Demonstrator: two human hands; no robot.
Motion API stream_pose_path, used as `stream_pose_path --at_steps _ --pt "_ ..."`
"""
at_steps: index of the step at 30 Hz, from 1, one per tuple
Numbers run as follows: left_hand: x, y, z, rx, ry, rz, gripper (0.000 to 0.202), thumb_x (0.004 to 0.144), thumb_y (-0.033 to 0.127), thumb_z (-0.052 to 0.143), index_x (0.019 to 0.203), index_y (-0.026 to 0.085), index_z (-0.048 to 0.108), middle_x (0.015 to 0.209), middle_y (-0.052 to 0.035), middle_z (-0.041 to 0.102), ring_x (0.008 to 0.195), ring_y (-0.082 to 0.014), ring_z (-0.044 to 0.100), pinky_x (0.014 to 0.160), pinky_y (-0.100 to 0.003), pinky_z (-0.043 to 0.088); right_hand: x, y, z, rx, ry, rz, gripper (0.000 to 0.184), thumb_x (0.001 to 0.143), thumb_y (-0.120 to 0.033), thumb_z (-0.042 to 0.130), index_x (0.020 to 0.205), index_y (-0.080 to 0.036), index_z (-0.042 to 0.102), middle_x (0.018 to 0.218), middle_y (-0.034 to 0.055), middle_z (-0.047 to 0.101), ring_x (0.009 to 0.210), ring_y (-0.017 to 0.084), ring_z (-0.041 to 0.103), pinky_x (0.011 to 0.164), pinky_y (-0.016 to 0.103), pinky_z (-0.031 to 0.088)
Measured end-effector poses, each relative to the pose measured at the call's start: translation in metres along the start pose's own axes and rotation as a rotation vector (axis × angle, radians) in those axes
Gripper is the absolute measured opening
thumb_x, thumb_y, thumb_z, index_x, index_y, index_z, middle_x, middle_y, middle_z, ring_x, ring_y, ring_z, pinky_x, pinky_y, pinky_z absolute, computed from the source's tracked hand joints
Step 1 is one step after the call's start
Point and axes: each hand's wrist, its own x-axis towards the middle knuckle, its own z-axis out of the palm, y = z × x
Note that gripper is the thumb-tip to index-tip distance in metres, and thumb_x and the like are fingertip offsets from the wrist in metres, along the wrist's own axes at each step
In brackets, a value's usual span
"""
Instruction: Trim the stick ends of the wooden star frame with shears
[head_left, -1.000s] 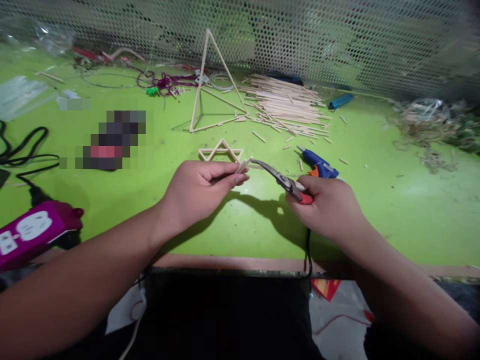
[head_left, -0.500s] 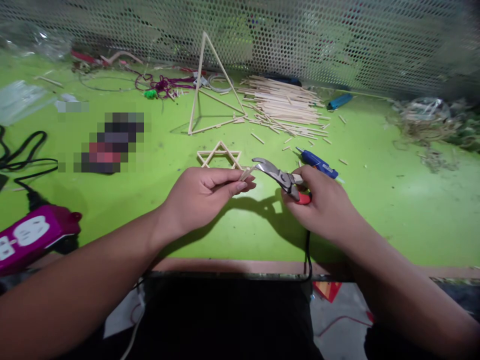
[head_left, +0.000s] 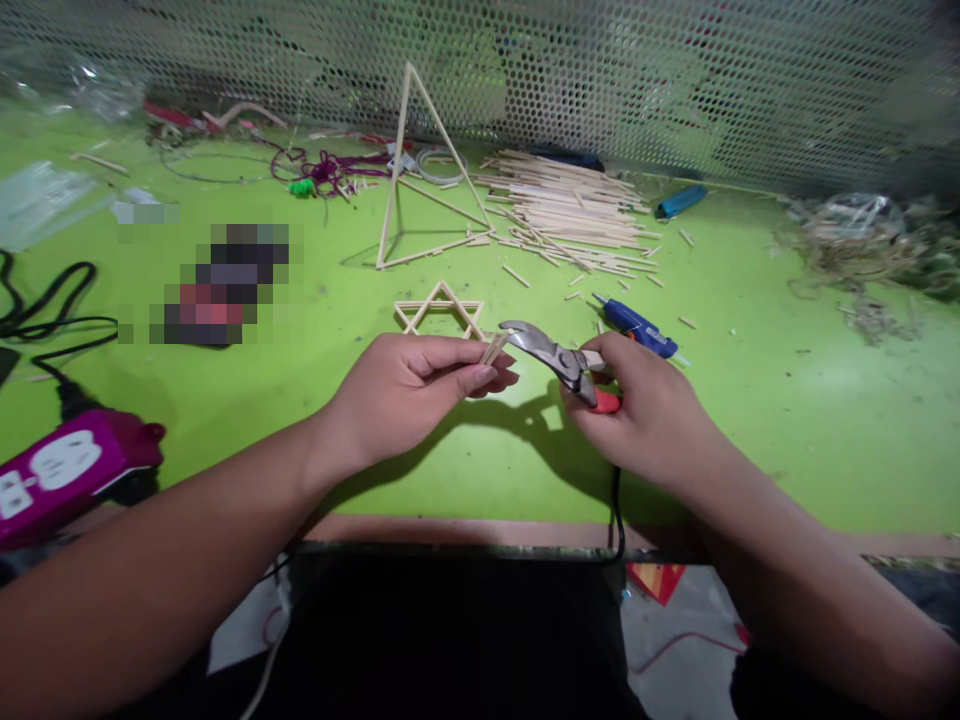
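Between thumb and fingers, my left hand (head_left: 420, 390) pinches a few short thin wooden sticks (head_left: 494, 348), their ends pointing up and right. My right hand (head_left: 637, 390) is wrapped round the handles of pruning shears (head_left: 551, 355), one grip red. The shears' curved metal jaws are at the tips of the sticks. Just behind my left hand lies a six-pointed star of sticks (head_left: 441, 300), its lower part hidden by the hand. Further back stands a pyramid-like stick frame (head_left: 409, 180).
A heap of wooden sticks (head_left: 574, 205) lies at the back, with offcuts before it. A blue glue gun (head_left: 637, 328) rests beyond my right hand. A purple power strip (head_left: 82, 470) is at left, a blue cutter (head_left: 680, 202) at back right. A perforated metal screen (head_left: 675, 90) bounds the table.
The shears have shifted slightly left and down, and their jaws have closed in at the stick ends. My left hand has hardly moved.
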Motion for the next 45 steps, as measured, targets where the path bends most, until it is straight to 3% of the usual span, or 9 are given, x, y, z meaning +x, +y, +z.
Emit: stream_pose_path --at_steps 7,19,28,34,45 --pt "0.0032 0.0046 -0.0002 -0.06 -0.048 -0.037 0.017 0.094 0.026 0.081 0.107 0.025 0.09 0.098 -0.0042 0.089 0.09 -0.0233 0.086 0.087 -0.034 0.072 -0.0006 0.0007 0.0005 -0.005 0.012 -0.037 0.021 0.083 -0.033 0.064 0.1 -0.024 0.055 0.091 0.0073 0.068 0.081 0.027 0.06 0.071 0.037 0.04" --pt "0.002 -0.0006 -0.0005 -0.053 -0.02 -0.023 0.019 0.095 0.026 0.081 0.111 0.029 0.09 0.103 -0.0015 0.088 0.095 -0.0224 0.087 0.093 -0.034 0.071 -0.0008 0.002 0.0014 -0.016 0.015 -0.04 0.021 0.084 -0.035 0.064 0.1 -0.024 0.055 0.092 0.0075 0.068 0.083 0.027 0.06 0.072 0.037 0.04" --pt "-0.0001 0.0025 -0.0039 0.231 0.05 0.095 0.02 0.098 0.03 0.077 0.115 0.029 0.089 0.109 0.0002 0.088 0.104 -0.0214 0.085 0.097 -0.03 0.068 0.0 0.0023 -0.0035 -0.029 -0.044 -0.004 0.021 0.083 -0.036 0.064 0.098 -0.023 0.058 0.088 0.0059 0.066 0.079 0.026 0.059 0.069 0.036 0.039" --pt "-0.0013 0.0 -0.0024 0.361 0.133 0.204 0.021 0.1 0.032 0.077 0.116 0.029 0.089 0.112 -0.0011 0.088 0.1 -0.0209 0.085 0.089 -0.027 0.066 0.0008 0.002 -0.0028 -0.032 -0.055 0.008 0.02 0.083 -0.037 0.063 0.097 -0.023 0.059 0.088 0.0061 0.067 0.078 0.025 0.059 0.068 0.035 0.038" --pt "-0.0019 -0.0002 0.0027 0.266 0.177 0.087 0.019 0.093 0.033 0.085 0.112 0.03 0.09 0.11 0.0001 0.088 0.098 -0.0216 0.085 0.086 -0.027 0.066 -0.0003 0.001 -0.0022 -0.039 -0.048 0.04 0.021 0.083 -0.039 0.064 0.096 -0.023 0.059 0.084 0.0063 0.067 0.073 0.024 0.056 0.066 0.035 0.036"
